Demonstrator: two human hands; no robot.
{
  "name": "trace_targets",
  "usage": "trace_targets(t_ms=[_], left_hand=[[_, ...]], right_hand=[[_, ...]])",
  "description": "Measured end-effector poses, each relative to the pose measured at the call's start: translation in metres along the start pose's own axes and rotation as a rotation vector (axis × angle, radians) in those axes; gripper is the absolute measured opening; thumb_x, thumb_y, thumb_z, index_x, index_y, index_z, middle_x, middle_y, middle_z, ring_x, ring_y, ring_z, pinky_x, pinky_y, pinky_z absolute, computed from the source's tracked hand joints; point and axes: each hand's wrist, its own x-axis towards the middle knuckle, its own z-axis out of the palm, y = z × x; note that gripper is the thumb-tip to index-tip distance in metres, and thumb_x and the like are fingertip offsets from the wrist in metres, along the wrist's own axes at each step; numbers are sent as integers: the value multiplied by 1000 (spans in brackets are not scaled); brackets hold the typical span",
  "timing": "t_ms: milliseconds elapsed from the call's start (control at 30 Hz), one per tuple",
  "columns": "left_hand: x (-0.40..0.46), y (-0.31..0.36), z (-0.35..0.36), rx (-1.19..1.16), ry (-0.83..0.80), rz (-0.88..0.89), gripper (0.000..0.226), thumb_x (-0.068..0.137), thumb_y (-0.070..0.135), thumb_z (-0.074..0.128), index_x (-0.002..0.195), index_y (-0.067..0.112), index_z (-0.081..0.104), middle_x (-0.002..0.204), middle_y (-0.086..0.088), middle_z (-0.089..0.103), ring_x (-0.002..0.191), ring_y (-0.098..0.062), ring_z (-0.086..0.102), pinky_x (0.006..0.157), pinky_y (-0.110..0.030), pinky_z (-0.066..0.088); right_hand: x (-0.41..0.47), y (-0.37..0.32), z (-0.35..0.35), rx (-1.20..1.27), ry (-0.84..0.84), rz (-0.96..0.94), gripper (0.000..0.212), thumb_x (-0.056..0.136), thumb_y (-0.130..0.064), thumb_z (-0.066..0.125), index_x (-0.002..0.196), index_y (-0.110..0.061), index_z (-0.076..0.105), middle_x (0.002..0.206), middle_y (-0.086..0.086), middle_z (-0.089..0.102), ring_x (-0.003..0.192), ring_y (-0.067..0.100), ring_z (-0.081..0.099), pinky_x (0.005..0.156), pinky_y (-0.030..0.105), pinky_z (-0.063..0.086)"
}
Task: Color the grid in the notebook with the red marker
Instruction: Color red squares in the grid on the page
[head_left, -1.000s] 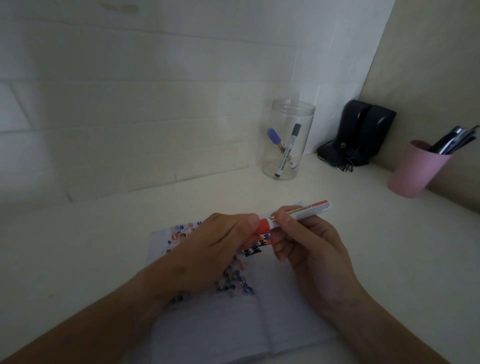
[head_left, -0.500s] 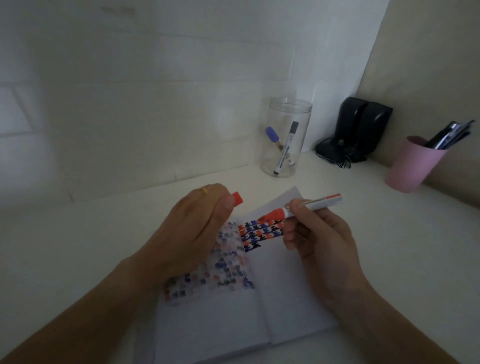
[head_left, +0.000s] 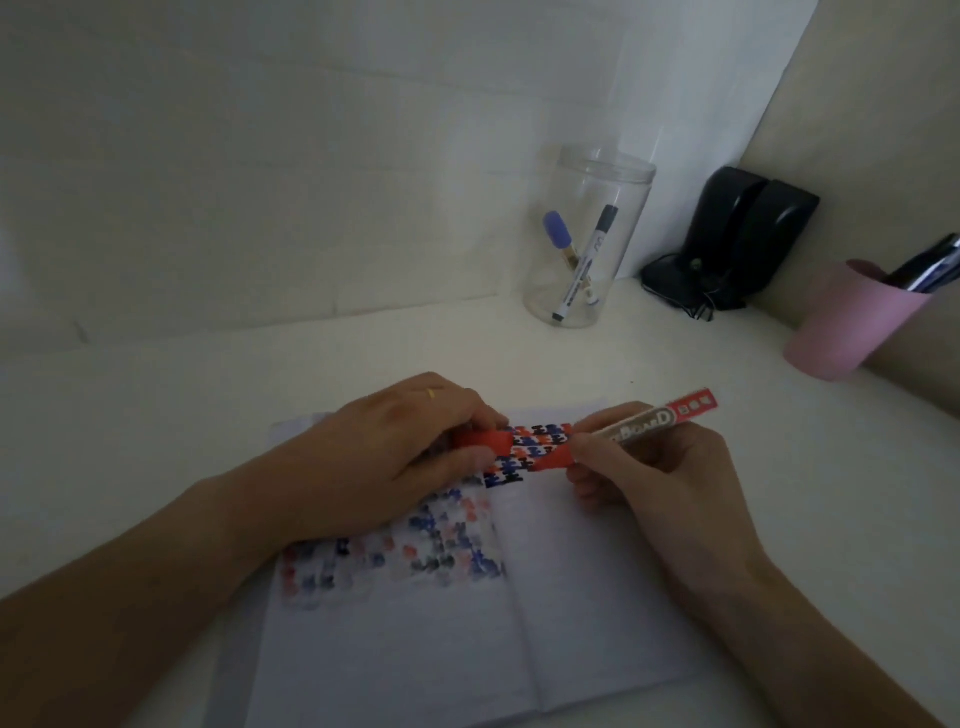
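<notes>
Since half a second ago the left hand (head_left: 395, 447) has dropped from above the page to rest on the notebook (head_left: 582, 571), carrying the red cap (head_left: 483, 439) down with it, and the right hand (head_left: 660, 473) has brought the red marker (head_left: 644, 423) lower over the paper. The cap is off, so the step in hand is getting the tip onto the grid (head_left: 540, 447). The next move calls for tilting the tip, which points toward 9 o'clock, down into an uncoloured cell while the left hand pins the page.

The left grip is clenched on the cap between thumb and fingers. The right grip is closed round the marker's barrel near its red front end, tail slanting toward 2 o'clock. In this dim light the tip itself may already be touching paper; I cannot tell. The notebook lies open on the bench (head_left: 208, 415), its coloured grid at the 12 o'clock edge between both hands.
</notes>
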Motion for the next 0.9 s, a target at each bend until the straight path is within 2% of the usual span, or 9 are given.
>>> trace_targets(t_ms=[167,433,600,767,900], left_hand=[[2,-6,2,7,41,62,31,99,51,53,121,33,65,127,17,67,116,-3,59,95,-32,51],[2,-4,1,5,34,63,33,99,51,52,121,32,66,125,16,69,115,-4,60,95,-34,52],[2,-4,1,5,27,64,33,100,51,52,122,31,66,126,17,68,116,-4,59,95,-33,51],[2,-3,0,7,24,60,34,99,53,50,121,32,66,126,18,68,116,-3,58,96,-32,51],[3,-3,1,8,24,59,33,99,51,52,121,31,67,127,18,68,117,-3,58,97,-32,51]], right_hand=[[2,7,0,-89,-4,-30,4,80,-4,73,78,-5,77,64,17,74,56,26,68,63,38,60],[2,8,0,-113,8,-13,5,81,-5,76,77,-7,78,62,13,75,55,22,69,61,34,59],[2,9,1,-216,38,-31,5,79,-11,76,75,-10,78,61,9,76,55,21,71,64,39,62],[1,5,0,-162,49,-15,4,78,-6,74,75,-6,77,64,14,76,57,27,71,63,39,63],[1,8,1,-213,30,-19,5,74,-13,74,74,-10,79,63,10,76,58,26,73,65,44,64]])
